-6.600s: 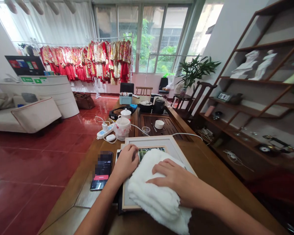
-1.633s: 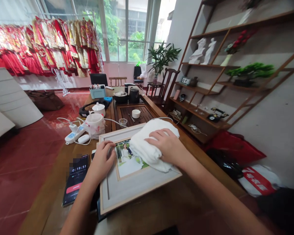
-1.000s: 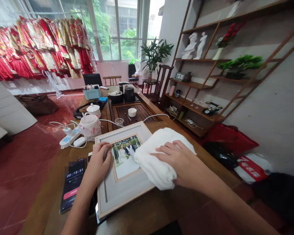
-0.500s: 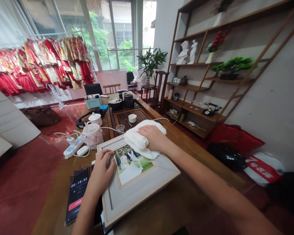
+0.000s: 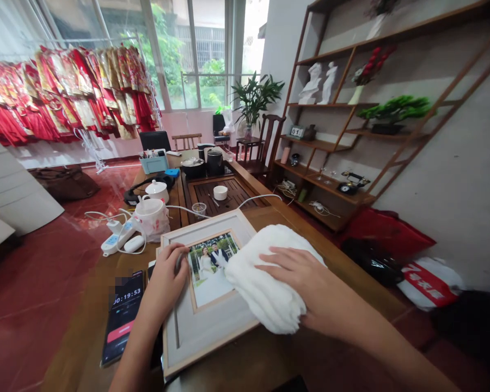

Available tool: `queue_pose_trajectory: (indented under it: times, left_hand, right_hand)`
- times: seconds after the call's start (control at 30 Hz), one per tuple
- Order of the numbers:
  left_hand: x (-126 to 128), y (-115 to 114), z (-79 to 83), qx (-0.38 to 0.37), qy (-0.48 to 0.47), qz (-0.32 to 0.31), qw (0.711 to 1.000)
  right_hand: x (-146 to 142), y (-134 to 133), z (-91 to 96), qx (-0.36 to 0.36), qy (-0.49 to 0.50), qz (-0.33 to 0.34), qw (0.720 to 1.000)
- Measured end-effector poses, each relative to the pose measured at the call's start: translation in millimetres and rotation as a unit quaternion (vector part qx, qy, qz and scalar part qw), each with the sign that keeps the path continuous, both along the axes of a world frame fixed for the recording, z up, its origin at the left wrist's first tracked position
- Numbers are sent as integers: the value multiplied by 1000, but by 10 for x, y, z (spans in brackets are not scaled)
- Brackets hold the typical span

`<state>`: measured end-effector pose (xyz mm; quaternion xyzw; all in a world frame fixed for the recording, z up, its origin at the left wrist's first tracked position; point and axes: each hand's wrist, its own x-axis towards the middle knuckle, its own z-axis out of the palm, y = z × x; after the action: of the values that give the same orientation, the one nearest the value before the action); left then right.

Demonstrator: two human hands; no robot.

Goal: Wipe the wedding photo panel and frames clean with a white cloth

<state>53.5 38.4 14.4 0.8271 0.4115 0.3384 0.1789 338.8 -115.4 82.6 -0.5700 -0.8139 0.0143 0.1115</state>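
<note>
While picture frame lay flat on worktop, left hand rested on its left border, fingers loosely bent, apparently pressing rather than gripping. Right hand lay spread wide, palm down, on white towel covering frame's right side. Phone just beside left forearm.

The long wooden table carried a picture frame lying flat at its near end. A phone lay at nine o'clock of the frame, a power strip and teapot at eleven, and a slatted tea tray at twelve.
</note>
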Motion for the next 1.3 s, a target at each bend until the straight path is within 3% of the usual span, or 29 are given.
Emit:
queue_pose_trajectory:
  times: [0.13, 0.4, 0.5, 0.63, 0.9, 1.0, 1.13, 1.3]
  left_hand:
    - [-4, 2, 10, 2, 8, -6, 1000]
    - [0, -18, 38, -7, 23, -15, 1000]
    - [14, -43, 38, -10, 25, -7, 1000]
    - [25, -67, 42, -6, 27, 1, 1000]
    - [-1, -30, 9, 4, 15, 5, 1000]
    - [-5, -25, 5, 4, 17, 4, 1000]
    - [5, -41, 15, 0, 18, 6, 1000]
    - [7, -61, 36, -2, 15, 8, 1000]
  right_hand:
    - [-45, 116, 36, 5, 1, -15, 1000]
    - [-96, 1053, 68, 55, 2, -45, 997]
    - [-85, 1242, 52, 63, 7, -48, 997]
    - [-86, 1120, 27, 57, 7, -45, 997]
    - [-117, 149, 9, 8, -4, -29, 1000]
    - [-131, -58, 13, -8, 0, -35, 999]
    - [-127, 66, 16, 4, -4, -42, 999]
    - [-124, 562, 28, 38, -17, -50, 998]
